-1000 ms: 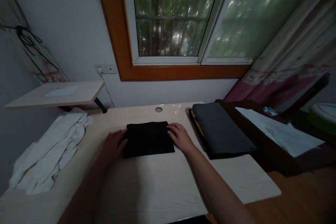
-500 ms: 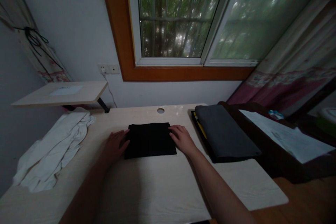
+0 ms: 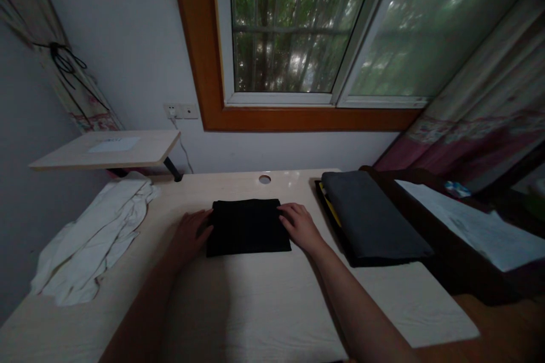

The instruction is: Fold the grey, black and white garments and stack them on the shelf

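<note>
A flat black folded cloth (image 3: 249, 227) lies on the pale wooden desk (image 3: 264, 306), roughly rectangular with its long side across my view. My left hand (image 3: 190, 236) rests at its left edge, thumb and fingers apart and touching the side. On the opposite edge lies my right hand (image 3: 300, 227), its fingertips on the upper right corner and side of the cloth. Both hands are open, and neither grips the fabric. Whether the cloth is a garment cannot be made out.
To the right is a stack of folded cloths, dark grey (image 3: 366, 212) on top, with yellow and black below. A crumpled white cloth (image 3: 100, 235) lies left, by a raised shelf (image 3: 106, 150) bearing a paper. A round cable hole (image 3: 264, 180) sits near the desk's back edge.
The whole view has shifted slightly, so everything appears a little further right. Both hands stay at the sides of the black cloth, with no visible change in it.
</note>
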Tool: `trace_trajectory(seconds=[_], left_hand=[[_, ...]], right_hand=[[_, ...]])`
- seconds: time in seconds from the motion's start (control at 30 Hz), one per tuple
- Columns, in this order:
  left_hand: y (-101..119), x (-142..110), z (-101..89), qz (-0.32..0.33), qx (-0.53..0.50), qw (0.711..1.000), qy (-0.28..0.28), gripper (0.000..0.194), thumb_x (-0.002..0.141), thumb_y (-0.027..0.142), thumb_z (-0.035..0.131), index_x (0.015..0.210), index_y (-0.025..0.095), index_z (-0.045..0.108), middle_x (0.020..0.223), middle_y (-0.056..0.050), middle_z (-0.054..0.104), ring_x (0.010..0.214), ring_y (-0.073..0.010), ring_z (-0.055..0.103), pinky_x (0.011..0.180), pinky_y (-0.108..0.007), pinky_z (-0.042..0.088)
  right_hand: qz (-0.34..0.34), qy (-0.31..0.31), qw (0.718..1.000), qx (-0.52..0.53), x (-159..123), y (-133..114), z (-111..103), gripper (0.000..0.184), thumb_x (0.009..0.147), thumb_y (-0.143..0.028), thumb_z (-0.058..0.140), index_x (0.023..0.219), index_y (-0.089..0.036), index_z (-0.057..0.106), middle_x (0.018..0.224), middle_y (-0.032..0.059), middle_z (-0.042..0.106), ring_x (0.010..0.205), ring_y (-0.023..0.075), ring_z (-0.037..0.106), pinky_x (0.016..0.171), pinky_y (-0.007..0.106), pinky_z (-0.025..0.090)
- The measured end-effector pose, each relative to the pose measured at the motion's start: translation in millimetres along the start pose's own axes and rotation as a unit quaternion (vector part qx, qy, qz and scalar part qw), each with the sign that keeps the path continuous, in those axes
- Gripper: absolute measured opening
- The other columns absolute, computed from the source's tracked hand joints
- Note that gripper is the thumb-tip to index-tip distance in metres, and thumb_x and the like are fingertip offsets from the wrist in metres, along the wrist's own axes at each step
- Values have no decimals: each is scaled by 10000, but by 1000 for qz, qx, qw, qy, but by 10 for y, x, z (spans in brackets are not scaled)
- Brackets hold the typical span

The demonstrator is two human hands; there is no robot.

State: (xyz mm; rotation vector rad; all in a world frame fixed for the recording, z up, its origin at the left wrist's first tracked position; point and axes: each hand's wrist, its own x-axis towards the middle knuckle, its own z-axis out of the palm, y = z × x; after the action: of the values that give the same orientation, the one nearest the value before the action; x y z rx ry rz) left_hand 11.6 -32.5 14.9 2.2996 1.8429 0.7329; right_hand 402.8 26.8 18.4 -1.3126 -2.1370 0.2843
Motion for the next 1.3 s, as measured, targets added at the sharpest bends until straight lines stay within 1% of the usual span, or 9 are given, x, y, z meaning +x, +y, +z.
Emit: trace_trajectory(seconds=[0.2, 0.4, 0.57, 0.8, 0.93, 1.07, 1.17, 1.3], left_hand=[[-29, -5, 14, 0, 1, 1000, 3, 498, 980, 442, 485, 1441, 263, 545, 1434, -94, 627, 1335, -294, 571, 1211, -592, 308], [-70, -4, 39, 0, 3, 1000, -6, 510, 991, 460, 465, 1448, 245, 536, 1450, -103, 614, 1357, -291, 550, 1219, -587, 285], [-49, 1, 35, -5, 9, 1000, -10, 490, 982, 460, 469, 1426, 274, 560, 1438, -99, 625, 1359, -296, 550, 1220, -590, 280], [-44, -4, 38, -3, 17, 1000, -13, 492, 990, 465, 456, 1431, 272, 556, 1446, -99, 618, 1369, -290, 541, 1231, -576, 261], [-72, -7, 61, -3, 12, 1000, -15, 506, 989, 469, 464, 1438, 251, 553, 1445, -116, 617, 1362, -297, 544, 1222, -592, 263], [-67, -6, 68, 2, -5, 1000, -7, 489, 991, 449, 480, 1439, 264, 550, 1450, -106, 612, 1358, -302, 542, 1221, -612, 251], [-53, 2, 48, 14, -21, 1000, 5, 456, 985, 419, 510, 1418, 286, 572, 1404, -90, 638, 1318, -292, 563, 1200, -614, 300], [-37, 16, -8, 57, -50, 997, 32, 394, 983, 377, 541, 1365, 332, 627, 1422, -66, 595, 1315, -263, 528, 1149, -541, 410]], right_hand=[[0, -3, 1000, -1, 3, 19, 19, 293, 985, -324, 538, 1251, -301, 660, 1219, 73, 660, 1156, 286, 564, 1003, 479, 465], [0, -2, 1000, 0, 7, -2, 6, 285, 986, -316, 541, 1244, -297, 660, 1213, 70, 662, 1158, 287, 560, 1004, 475, 466], [-1, -2, 1000, 4, 5, -2, 3, 286, 986, -318, 540, 1245, -297, 661, 1216, 72, 661, 1153, 286, 564, 1007, 479, 465], [1, -6, 1000, 0, -2, 14, 5, 294, 988, -308, 544, 1257, -305, 660, 1215, 66, 661, 1161, 278, 558, 1011, 460, 458], [-5, -2, 1000, 0, -3, 9, 5, 298, 987, -296, 543, 1262, -293, 658, 1210, 68, 662, 1159, 273, 558, 1011, 451, 455], [-12, 3, 1000, -1, -10, -11, 1, 281, 982, -284, 549, 1239, -281, 665, 1195, 68, 664, 1149, 273, 556, 1018, 450, 450], [-11, 3, 1000, 1, -14, -13, -3, 278, 983, -285, 547, 1235, -282, 665, 1197, 71, 662, 1147, 277, 556, 1016, 457, 451], [-8, 0, 1000, 3, -13, -5, -6, 269, 979, -283, 550, 1221, -285, 667, 1199, 73, 659, 1143, 284, 558, 1010, 471, 453]])
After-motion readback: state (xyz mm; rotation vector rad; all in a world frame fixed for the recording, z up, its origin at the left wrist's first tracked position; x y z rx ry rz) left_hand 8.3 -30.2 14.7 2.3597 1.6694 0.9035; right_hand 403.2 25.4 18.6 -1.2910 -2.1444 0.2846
